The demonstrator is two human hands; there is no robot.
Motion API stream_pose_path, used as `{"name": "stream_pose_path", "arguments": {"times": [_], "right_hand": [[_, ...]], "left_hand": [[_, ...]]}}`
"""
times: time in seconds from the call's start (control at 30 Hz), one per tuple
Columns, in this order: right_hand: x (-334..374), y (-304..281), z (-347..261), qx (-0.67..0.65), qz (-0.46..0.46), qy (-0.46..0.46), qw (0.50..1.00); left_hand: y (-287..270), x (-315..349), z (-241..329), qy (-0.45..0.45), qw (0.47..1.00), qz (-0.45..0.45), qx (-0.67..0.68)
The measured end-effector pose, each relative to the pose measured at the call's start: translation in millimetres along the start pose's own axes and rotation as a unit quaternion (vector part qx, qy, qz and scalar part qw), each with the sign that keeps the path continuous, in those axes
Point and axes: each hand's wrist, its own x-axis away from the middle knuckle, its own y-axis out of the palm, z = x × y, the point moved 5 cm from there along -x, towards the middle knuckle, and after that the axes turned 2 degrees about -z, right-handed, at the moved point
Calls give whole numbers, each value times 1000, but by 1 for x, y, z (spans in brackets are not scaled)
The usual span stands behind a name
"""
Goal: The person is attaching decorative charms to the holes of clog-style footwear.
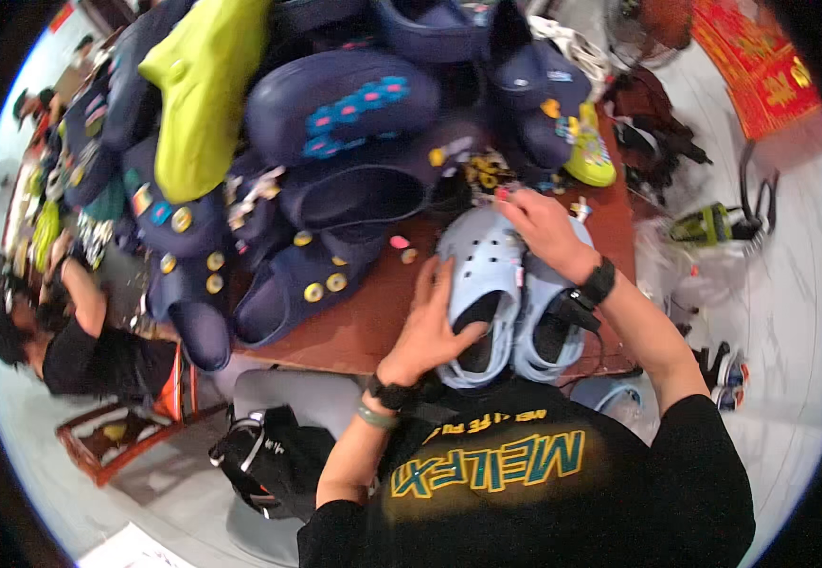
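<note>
A pair of light blue clogs (pixel 479 248) with holes in the uppers lies side by side at the table's near edge, heels toward me. Against the outer side of the left clog rests my left hand (pixel 427 327), fingers stretched and thumb over the foot opening. Above the toes is my right hand (pixel 545 232), its fingertips pinched together. A small red spot shows at those fingertips, too small to name. Just beyond them sits a heap of small yellow and dark pieces (pixel 487 173). A pink piece (pixel 399 242) lies left of the clogs.
Dark blue clogs (pixel 354 104) with charms pile up on the brown table (pixel 359 331), with a lime green clog (pixel 205 95) on top. Another person (pixel 89 331) works at the left. A grey chair (pixel 302 398) holds a black bag. Red printed sheets (pixel 757 71) are at the right.
</note>
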Motion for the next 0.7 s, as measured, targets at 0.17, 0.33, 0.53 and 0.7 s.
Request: {"name": "stream_pose_path", "arguments": {"times": [0.17,0.33,0.53,0.7], "right_hand": [[12,-9,22,-10,-27,36,999],[32,-6,4,34,-155,124,980],[26,7,25,-68,-182,83,977],[26,12,13,-45,-218,43,974]], "left_hand": [[16,3,1,-21,997,-43,60],[20,10,2,-32,997,-27,64],[20,4,4,-45,997,-22,56],[12,13,2,-62,998,-2,-7]]}}
